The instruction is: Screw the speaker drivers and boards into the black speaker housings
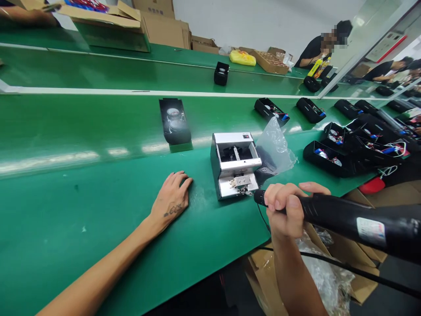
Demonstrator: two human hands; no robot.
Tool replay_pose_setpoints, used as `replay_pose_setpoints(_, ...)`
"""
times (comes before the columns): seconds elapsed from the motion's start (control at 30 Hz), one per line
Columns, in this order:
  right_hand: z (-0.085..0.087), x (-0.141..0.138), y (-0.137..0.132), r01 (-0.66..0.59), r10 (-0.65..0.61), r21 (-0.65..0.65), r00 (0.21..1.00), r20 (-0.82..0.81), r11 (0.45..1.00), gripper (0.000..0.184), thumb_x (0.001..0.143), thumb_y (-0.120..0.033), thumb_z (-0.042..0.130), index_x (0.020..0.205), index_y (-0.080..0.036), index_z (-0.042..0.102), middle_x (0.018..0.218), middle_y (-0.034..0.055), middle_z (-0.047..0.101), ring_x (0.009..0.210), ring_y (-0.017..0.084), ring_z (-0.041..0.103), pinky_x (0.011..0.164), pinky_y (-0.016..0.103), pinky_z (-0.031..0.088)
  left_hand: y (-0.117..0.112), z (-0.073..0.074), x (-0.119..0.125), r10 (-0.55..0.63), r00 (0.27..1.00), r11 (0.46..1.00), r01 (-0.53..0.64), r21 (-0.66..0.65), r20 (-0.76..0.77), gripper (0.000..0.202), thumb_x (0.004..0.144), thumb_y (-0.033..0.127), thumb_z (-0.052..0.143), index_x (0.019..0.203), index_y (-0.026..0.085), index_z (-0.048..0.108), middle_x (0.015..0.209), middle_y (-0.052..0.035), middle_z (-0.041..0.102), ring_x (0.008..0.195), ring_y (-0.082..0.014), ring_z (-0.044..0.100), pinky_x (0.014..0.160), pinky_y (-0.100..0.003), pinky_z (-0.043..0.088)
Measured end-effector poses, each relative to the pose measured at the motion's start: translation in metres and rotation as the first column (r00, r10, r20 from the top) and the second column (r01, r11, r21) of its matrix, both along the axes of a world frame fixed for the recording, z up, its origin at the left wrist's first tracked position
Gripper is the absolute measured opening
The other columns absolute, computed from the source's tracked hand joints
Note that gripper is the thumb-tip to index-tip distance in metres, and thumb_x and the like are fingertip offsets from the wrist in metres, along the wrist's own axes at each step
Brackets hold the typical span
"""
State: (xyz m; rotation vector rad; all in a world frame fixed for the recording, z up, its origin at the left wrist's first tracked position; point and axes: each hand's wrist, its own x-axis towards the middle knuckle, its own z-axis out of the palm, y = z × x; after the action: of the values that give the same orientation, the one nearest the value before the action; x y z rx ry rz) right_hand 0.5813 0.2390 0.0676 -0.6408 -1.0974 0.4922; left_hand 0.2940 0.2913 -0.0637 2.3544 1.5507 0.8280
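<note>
A green belt bench [66, 245] fills the view. An open silver metal housing [234, 164] is set on it, centre right, with a clear plastic bag [274, 149] just to its far right. A black corded electric screwdriver [358, 219] is wrapped firmly in the right hand [283, 208], its nose just beside the housing's near corner. The left hand [171, 197] is laid open on the bench, holding nothing.

Open black cases [329, 159] holding wires and blue parts line the right side of the green conveyor bench [66, 131]. 1 black box [175, 121] printed with round discs lies at its far edge. Beyond stand cardboard cartons [166, 26], a yellow bag [242, 57] and 1 person [315, 52] in black.
</note>
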Motion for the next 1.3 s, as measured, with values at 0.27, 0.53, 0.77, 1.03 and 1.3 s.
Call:
replay_pose_setpoints(0.27, 0.0, 0.004, -0.001, -0.05, 0.052, -0.046, 0.998, 0.044, 0.998, 0.021, 0.098, -0.029, 0.065, 0.116, -0.035, 0.055, 0.059, -0.0119, 0.045, 0.039, 0.014, 0.04, 0.045, 0.032, 0.042, 0.0, -0.002, -0.001, 0.005, 1.0, 1.0, -0.005, -0.005, -0.016, 0.038, 0.087, 0.016, 0.054, 0.12, 0.026, 0.07, 0.125, -0.0124, 0.069, 0.137, -0.0381, 0.057, 0.119, -0.064, 0.048)
replay_pose_setpoints(0.53, 0.007, 0.003, -0.002, -0.041, 0.042, -0.037, 0.999, 0.01, 0.998, 0.024, 0.096, -0.026, 0.066, 0.116, -0.033, 0.057, 0.059, -0.0107, 0.049, 0.04, 0.015, 0.04, 0.045, 0.033, 0.041, 0.002, 0.0, 0.001, -0.013, 0.999, 1.0, 0.013, -0.006, 0.03, 0.032, 0.091, 0.015, 0.052, 0.116, 0.023, 0.071, 0.125, -0.0136, 0.069, 0.135, -0.0368, 0.058, 0.121, -0.064, 0.044)
replay_pose_setpoints(0.77, 0.022, 0.0, -0.032, -0.156, 0.143, -0.118, 0.984, -0.107, 0.981, 0.021, 0.098, -0.026, 0.065, 0.117, -0.032, 0.059, 0.06, -0.0109, 0.047, 0.038, 0.012, 0.037, 0.045, 0.031, 0.04, -0.033, 0.022, 0.013, -0.06, 0.985, 0.998, 0.062, -0.007, 0.162, 0.029, 0.105, 0.026, 0.049, 0.117, 0.023, 0.076, 0.119, -0.0103, 0.076, 0.113, -0.0277, 0.073, 0.107, -0.049, 0.06)
replay_pose_setpoints(1.03, 0.043, 0.007, -0.07, -0.289, 0.237, -0.164, 0.931, -0.276, 0.943, 0.017, 0.1, -0.03, 0.061, 0.117, -0.029, 0.065, 0.053, -0.0111, 0.041, 0.034, 0.01, 0.029, 0.038, 0.027, 0.032, -0.09, 0.091, 0.085, -0.458, 0.687, 0.697, 0.671, -0.252, 0.564, 0.037, 0.111, 0.05, 0.056, 0.117, 0.026, 0.083, 0.086, -0.0026, 0.083, 0.072, -0.0157, 0.075, 0.072, -0.024, 0.059)
replay_pose_setpoints(1.3, 0.028, 0.018, -0.057, -0.06, -0.07, -0.42, 0.955, -0.288, 0.906, 0.03, 0.09, -0.035, 0.081, 0.114, -0.03, 0.063, 0.055, -0.0102, 0.05, 0.043, 0.013, 0.046, 0.046, 0.026, 0.041, 0.02, 0.148, 0.094, -0.305, 0.849, 0.94, 0.341, -0.006, 0.431, 0.035, 0.113, 0.043, 0.05, 0.124, 0.026, 0.078, 0.12, -0.0063, 0.083, 0.108, -0.0245, 0.078, 0.098, -0.037, 0.061)
